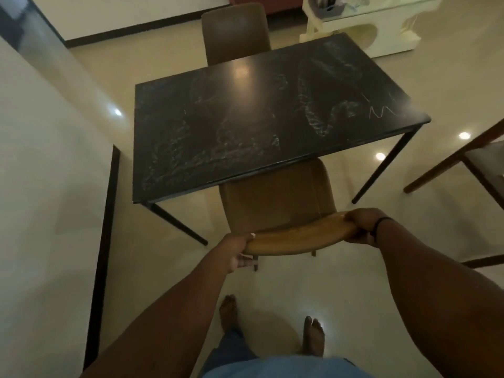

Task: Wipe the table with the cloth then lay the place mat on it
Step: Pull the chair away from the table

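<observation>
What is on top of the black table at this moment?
The black table carries only whitish smeared streaks and a ceiling-light reflection. No cloth or place mat shows on it. Both hands, left hand and right hand, grip the near chair's backrest.

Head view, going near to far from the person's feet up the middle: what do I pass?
Hands, left and right, gripping the near chair's backrest → black table with chalky smears → far chair.

The near chair (278, 203) has its seat hidden under the counter (245, 118); the wooden chair (463, 165) at right is cut off by the edge.
</observation>
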